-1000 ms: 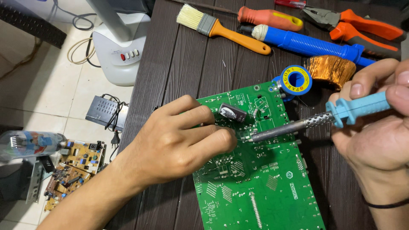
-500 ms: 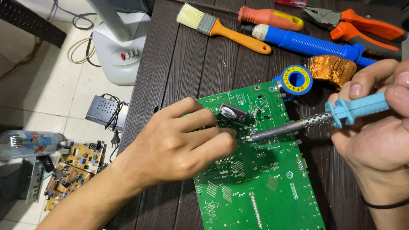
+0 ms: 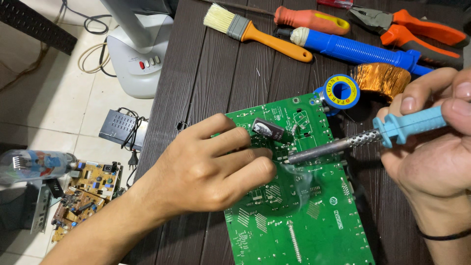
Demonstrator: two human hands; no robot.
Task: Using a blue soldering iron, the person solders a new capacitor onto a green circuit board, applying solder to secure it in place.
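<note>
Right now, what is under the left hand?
The left hand rests on the green circuit board, which lies on the dark table. The board's part beneath the palm is covered, so nothing there can be seen.

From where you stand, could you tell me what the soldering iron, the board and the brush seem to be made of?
Soldering iron: light blue handle, likely matte plastic, held by the right hand; dull grey metal shaft with a perforated collar.
Board: glossy green sheet with pale markings, probably laminate; the left hand rests on it.
Brush: pale bristles, grey metal band, smooth orange handle, plastic or painted.
</note>
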